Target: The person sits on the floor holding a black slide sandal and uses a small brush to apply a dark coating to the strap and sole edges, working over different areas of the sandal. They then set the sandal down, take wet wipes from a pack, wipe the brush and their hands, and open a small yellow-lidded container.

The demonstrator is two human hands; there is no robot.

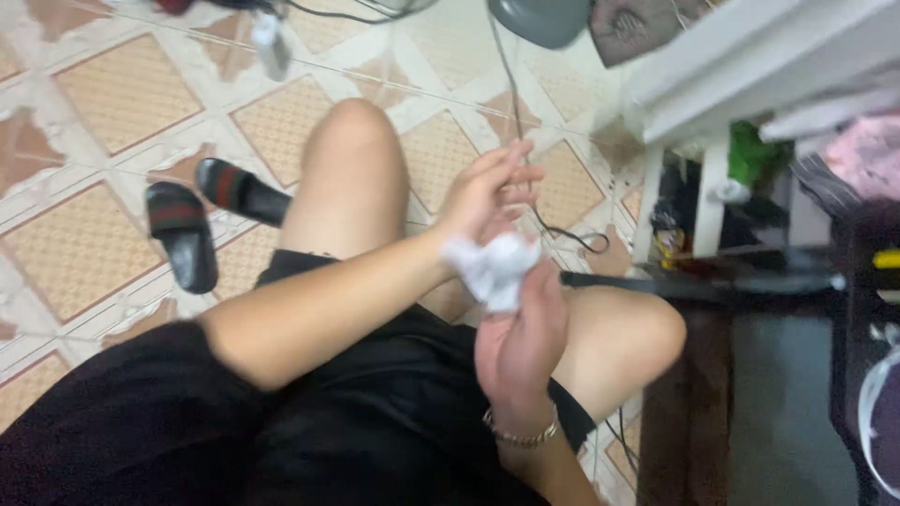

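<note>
Seated view: right hand (pixel 520 342) cups a crumpled white tissue (pixel 494 269) above the knees, left hand (pixel 487 197) (fingers loosely spread, empty) pressed against it as if wiping; black slippers (pixel 202 211) on tiled floor (pixel 94 112).

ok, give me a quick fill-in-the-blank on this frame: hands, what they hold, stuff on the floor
1. The crumpled tissue pinched at the fingertips of the right hand is ____ in colour.
2. The chain bracelet sits on the ____ wrist.
3. The left hand, fingers spread, is ____ the tissue.
4. Two black ____ lie on the tiled floor beside the person's knee.

Missing words: white; right; touching; slide sandals
</note>
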